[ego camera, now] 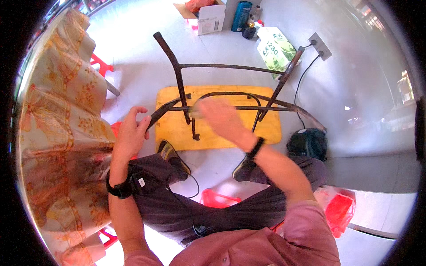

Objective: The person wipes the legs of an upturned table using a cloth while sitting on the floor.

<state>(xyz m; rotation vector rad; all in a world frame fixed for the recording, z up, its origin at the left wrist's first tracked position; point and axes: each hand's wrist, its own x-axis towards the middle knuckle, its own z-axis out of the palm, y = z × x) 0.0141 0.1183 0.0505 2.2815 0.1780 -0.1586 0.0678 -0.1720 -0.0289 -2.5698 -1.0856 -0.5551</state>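
Observation:
A folding stool or small table lies upside down on the floor, its yellow wooden top (pixel 219 138) beneath a dark, rusty metal frame (pixel 229 66). At the left end of a bent leg, my left hand (pixel 130 133) has its thumb and a lower finger around the tube, the index finger raised. My right hand (pixel 218 118) is blurred over the middle of the frame, beside the curved tube and the crossbar. Something small and pale seems to be at its fingertips, but blur hides what it is.
A patterned cloth (pixel 80 116) hangs on the left. Bottles (pixel 242 16), a white carton (pixel 211 20) and a green-and-white package (pixel 276 50) stand beyond the frame. A dark bag-like object (pixel 307 144) sits right, near a cable from the wall socket (pixel 319 46). My shoes flank the wooden top's near edge.

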